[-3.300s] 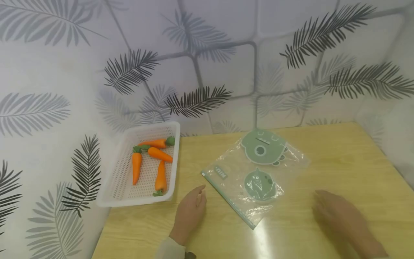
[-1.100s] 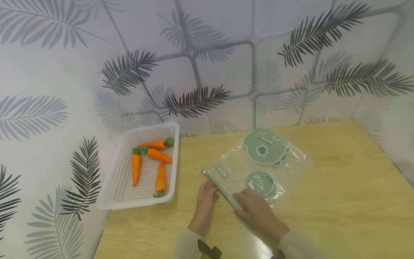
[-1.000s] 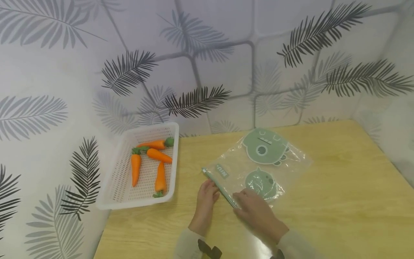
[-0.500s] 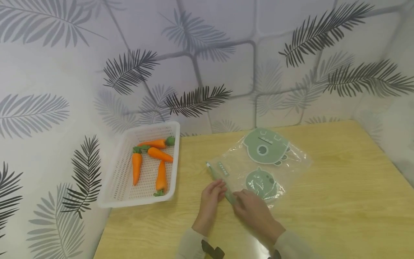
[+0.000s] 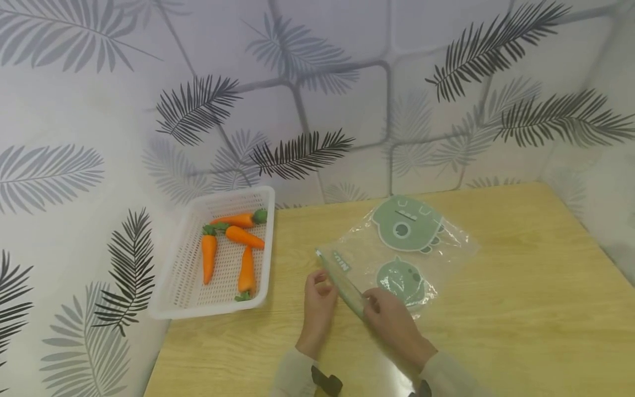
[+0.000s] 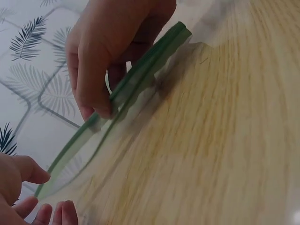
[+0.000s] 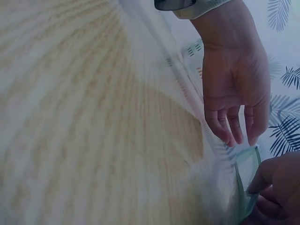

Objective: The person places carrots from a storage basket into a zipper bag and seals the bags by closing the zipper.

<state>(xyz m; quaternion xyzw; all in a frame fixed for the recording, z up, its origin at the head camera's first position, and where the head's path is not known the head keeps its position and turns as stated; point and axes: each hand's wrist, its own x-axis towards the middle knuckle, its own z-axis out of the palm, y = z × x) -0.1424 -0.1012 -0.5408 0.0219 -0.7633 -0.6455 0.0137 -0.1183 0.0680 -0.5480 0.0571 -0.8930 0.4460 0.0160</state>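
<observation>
Wall (image 5: 342,99): rising, leaf-patterned, behind the wooden table (image 5: 526,270).
Right hand (image 5: 393,324): pinching the green edge (image 5: 350,300) of the clear bag (image 5: 387,251), centre-right.
Left hand (image 5: 318,309): curving beside that edge, thumb and fingers apart.
Label (image 5: 341,261): apparently reading "NIU", centre.
Basket (image 5: 269,248): cradling four carrots (image 5: 209,259), left.

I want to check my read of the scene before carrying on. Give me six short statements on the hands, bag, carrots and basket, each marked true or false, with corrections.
1. Four carrots lie in the white plastic basket. True.
2. The right hand pinches the green edge of the clear zip bag. True.
3. The zip bag's mouth is pressed shut. False: its two green edges stand apart.
4. In the head view, the basket is right of the zip bag. False: it is on the left.
5. Green cartoon animal prints show on the zip bag. True.
6. The left hand holds a carrot. False: it is at the bag's mouth, without a carrot.
</observation>
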